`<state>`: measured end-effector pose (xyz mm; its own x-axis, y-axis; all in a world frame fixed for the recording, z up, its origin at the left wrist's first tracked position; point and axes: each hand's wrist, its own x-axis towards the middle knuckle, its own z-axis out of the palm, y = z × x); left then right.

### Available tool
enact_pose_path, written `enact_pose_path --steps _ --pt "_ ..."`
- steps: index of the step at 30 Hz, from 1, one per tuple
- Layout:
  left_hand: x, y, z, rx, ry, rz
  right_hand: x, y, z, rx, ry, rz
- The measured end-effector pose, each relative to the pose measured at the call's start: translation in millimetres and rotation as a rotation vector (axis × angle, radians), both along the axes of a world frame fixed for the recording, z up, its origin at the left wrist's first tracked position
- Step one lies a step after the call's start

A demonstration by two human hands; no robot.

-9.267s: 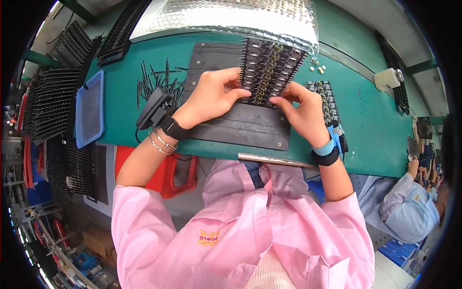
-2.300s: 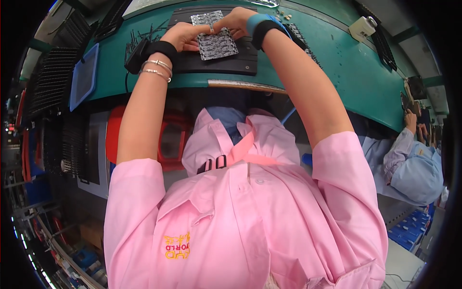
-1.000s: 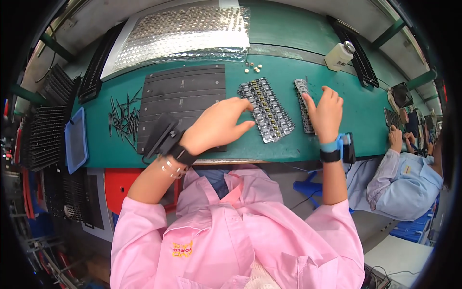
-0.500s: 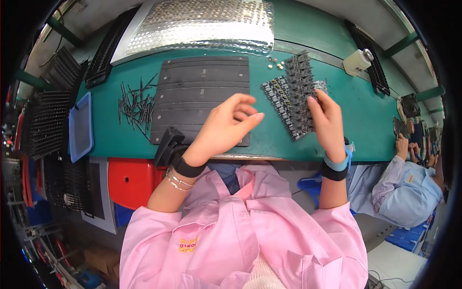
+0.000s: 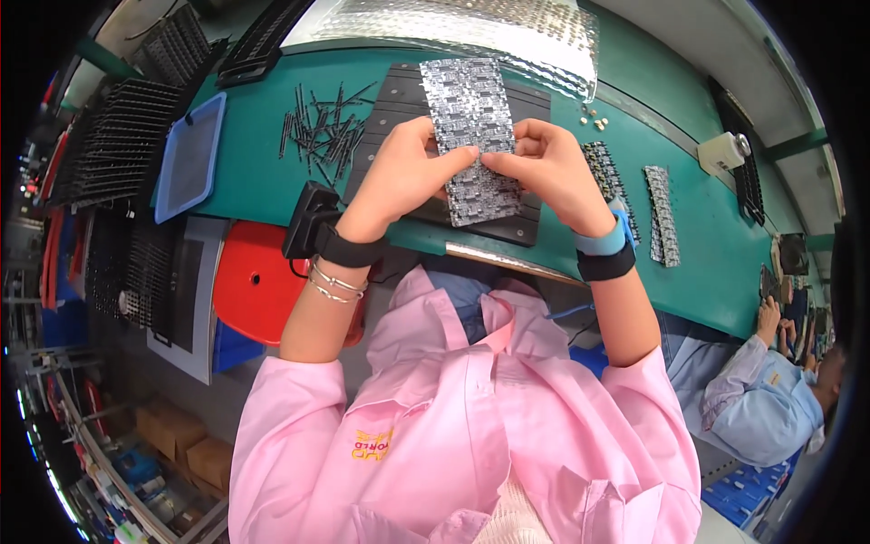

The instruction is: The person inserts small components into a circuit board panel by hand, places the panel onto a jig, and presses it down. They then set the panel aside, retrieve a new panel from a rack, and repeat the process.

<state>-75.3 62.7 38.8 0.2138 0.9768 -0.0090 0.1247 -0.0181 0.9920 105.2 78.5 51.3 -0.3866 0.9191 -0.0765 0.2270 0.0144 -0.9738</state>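
Observation:
Over the black slatted plate point(image 5: 521, 222) I hold up a silvery-grey circuit board panel point(image 5: 471, 100) densely covered in small parts. My left hand point(image 5: 405, 172) grips its left edge and my right hand point(image 5: 557, 172) its right edge, both closed. The two thumbs press on its face, almost meeting in the middle. Fingers behind the panel are hidden. To the right of my right hand lies another dark board panel point(image 5: 603, 168), partly covered by the hand. Further right is a narrow grey board panel point(image 5: 662, 213).
Thin black strips point(image 5: 322, 131) lie loose left of the plate. A blue tray point(image 5: 192, 154) stands at the left table edge. Small brass-coloured pieces point(image 5: 594, 120), a white bottle point(image 5: 722, 154) and a clear bubbled sheet point(image 5: 453, 36) are farther back. A co-worker point(image 5: 761, 399) sits at right.
The board panel has gone from the right-hand pile to over the black plate. My left hand, empty before, now holds it too. The view has shifted, and the narrow panel now shows separately.

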Motion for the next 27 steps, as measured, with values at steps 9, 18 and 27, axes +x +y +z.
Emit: enact_pose_path --steps 9,18,27 --pt "-18.2 11.7 -9.0 -0.087 -0.059 -0.093 -13.0 3.9 -9.3 -0.170 0.044 -0.008" --pt "-13.1 29.0 -19.2 -0.095 0.177 0.025 -14.9 25.7 -32.2 -0.170 -0.058 -0.056" --pt "-11.9 40.6 -29.9 -0.142 0.200 0.003 -11.8 33.4 -34.1 -0.136 -0.128 -0.074"
